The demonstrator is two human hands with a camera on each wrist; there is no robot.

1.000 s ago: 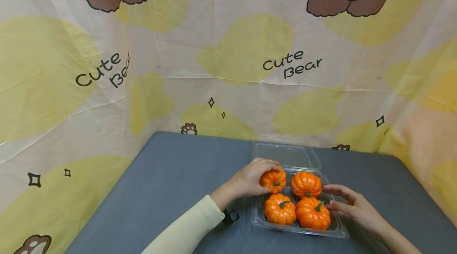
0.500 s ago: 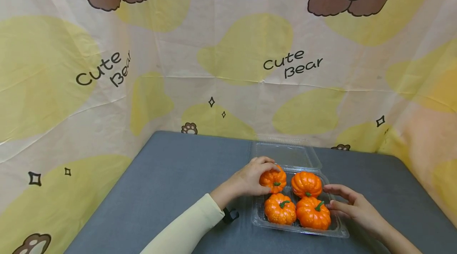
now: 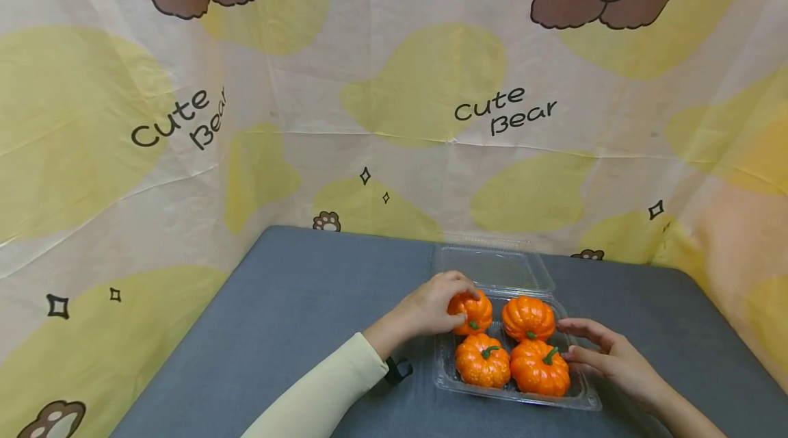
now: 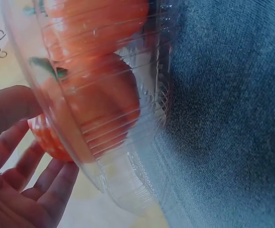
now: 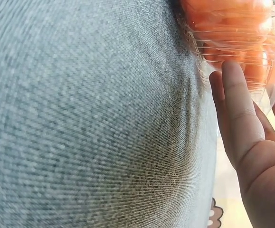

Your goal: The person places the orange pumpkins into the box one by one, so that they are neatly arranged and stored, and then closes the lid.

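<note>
Up close, the left hand curled its fingers round the rear-left pumpkin, lifted slightly in its corner of the clear plastic clamshell tray on the grey worktop. Beside it, the right hand rested relaxed fingers against the tray's right wall, gripping nothing. Three other pumpkins sat inside.

Bright, even light fills the head view, with only faint, soft shadows on the grey table and no hard glare. The backdrop bows at the edges, a wide-lens distortion. Soft highlights sit on the pumpkins. Both wrist views are close and blurred: the clear tray smears the orange behind it, while the table weave shows grain near centre and softens toward the corners.
</note>
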